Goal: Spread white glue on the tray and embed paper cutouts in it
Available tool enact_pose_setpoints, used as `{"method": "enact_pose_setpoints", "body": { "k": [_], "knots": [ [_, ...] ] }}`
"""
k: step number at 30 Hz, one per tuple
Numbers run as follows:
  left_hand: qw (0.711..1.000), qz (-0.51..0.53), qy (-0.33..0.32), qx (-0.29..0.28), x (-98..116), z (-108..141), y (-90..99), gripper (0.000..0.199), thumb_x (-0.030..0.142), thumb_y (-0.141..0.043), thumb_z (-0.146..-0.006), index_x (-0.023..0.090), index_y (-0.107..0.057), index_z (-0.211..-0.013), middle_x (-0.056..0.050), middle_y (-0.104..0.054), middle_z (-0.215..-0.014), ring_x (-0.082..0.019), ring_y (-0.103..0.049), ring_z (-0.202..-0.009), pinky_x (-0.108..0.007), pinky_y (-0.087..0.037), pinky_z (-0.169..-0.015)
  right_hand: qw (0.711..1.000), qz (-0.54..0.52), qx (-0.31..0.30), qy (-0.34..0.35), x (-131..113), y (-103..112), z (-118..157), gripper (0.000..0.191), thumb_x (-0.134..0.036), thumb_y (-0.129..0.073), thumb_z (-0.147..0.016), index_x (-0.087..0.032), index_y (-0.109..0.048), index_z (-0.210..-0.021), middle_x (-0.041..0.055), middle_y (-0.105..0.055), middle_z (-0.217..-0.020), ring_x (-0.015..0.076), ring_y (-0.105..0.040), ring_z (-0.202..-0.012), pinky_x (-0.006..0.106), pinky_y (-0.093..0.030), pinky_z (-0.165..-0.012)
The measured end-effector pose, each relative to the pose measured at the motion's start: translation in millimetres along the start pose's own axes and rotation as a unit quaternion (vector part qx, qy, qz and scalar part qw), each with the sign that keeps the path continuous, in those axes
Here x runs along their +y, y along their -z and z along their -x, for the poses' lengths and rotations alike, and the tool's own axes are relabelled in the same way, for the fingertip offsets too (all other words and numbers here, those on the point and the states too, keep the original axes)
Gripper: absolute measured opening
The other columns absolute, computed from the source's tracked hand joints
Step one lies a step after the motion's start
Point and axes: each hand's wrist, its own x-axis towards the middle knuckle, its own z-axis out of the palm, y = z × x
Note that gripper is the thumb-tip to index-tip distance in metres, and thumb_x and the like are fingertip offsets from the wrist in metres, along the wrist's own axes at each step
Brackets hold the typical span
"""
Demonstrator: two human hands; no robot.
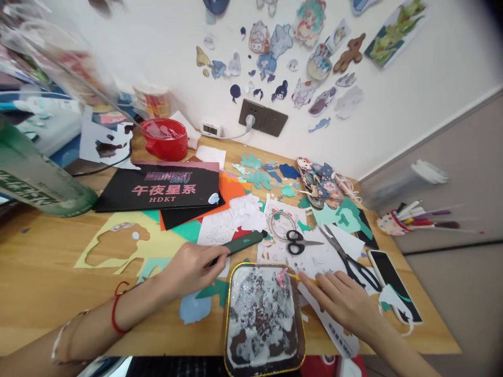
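Note:
My left hand (192, 267) is closed around a long dark green tool (244, 242) with a black tip; its exact kind I cannot make out. The tool is held above the papers, left of and beyond a shallow dark tray (227, 319) with a gold rim. White, wet-looking paste (261, 309) covers much of the tray's inside in uneven patches. At the tray's right edge, my right hand (341, 298) pinches a thin yellow stick-like tool (294, 276). A small pink piece (282, 278) is at its tip, over the paste.
Small scissors (296, 243), larger scissors (351, 264), a tape roll (282, 225) and paper scraps lie beyond the tray. A phone (395, 285) and pen holder (393, 222) are at right. A red bowl (167, 141), black folder (161, 196) and green bottle (39, 178) stand left.

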Motion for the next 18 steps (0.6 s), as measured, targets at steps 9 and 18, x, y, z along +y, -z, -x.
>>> {"method": "enact_pose_setpoints", "body": {
  "k": [9,18],
  "knots": [
    [1.0,0.007,-0.006,0.011,0,0,0.5,0.016,0.014,-0.047,-0.083,0.017,-0.063,-0.085,0.005,-0.06,-0.051,-0.008,-0.054,-0.042,-0.02,-0.033,-0.043,0.992,-0.083,0.091,-0.036,12,4,-2,0.029,-0.003,-0.04,-0.085,-0.009,-0.058,-0.107,0.0041,-0.057,-0.069,0.0138,-0.047,-0.059,0.03,-0.032,-0.058],
    [1.0,0.022,0.0,0.0,-1,-3,-1.2,0.018,0.012,-0.043,-0.083,0.016,-0.061,-0.087,0.003,-0.059,-0.053,-0.009,-0.054,-0.043,-0.02,-0.033,-0.045,0.968,-0.003,0.177,-0.176,101,-13,-87,0.012,-0.017,-0.055,-0.084,-0.021,-0.065,-0.089,-0.0011,-0.058,-0.062,0.0119,-0.049,-0.059,0.028,-0.03,-0.06]
  ]
}}
